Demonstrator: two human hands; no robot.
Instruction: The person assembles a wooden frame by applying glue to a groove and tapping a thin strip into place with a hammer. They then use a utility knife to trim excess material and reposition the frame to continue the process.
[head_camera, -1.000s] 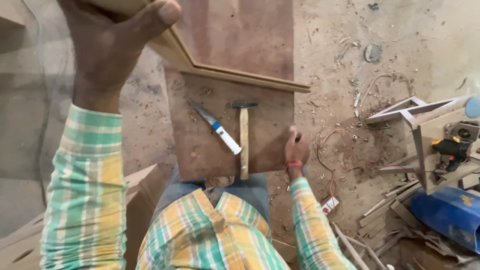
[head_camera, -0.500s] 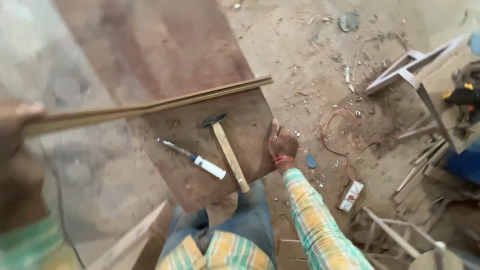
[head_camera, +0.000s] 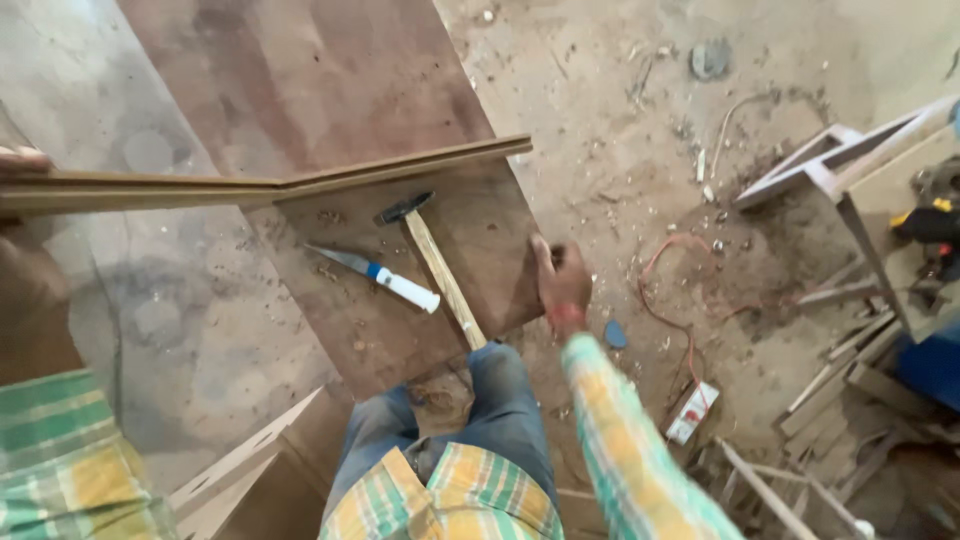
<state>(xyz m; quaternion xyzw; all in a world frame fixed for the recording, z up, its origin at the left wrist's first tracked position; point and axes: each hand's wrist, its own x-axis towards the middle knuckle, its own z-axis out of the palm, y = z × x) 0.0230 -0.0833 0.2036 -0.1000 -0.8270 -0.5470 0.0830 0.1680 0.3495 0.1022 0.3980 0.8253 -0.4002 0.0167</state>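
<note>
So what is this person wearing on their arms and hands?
Both arms are covered by long sleeves of a checked shirt in green, yellow and white. The hands are bare, with no gloves. The right hand has a thin red band around the wrist. The left hand shows only at the frame edge.

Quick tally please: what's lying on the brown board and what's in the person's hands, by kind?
Wooden-handled hammer with dark metal head: 1
Chisel with white and blue handle: 1
Long wooden moulding strip, held by left hand: 1
Brown plywood board, gripped by right hand: 1
Total: 4
</note>
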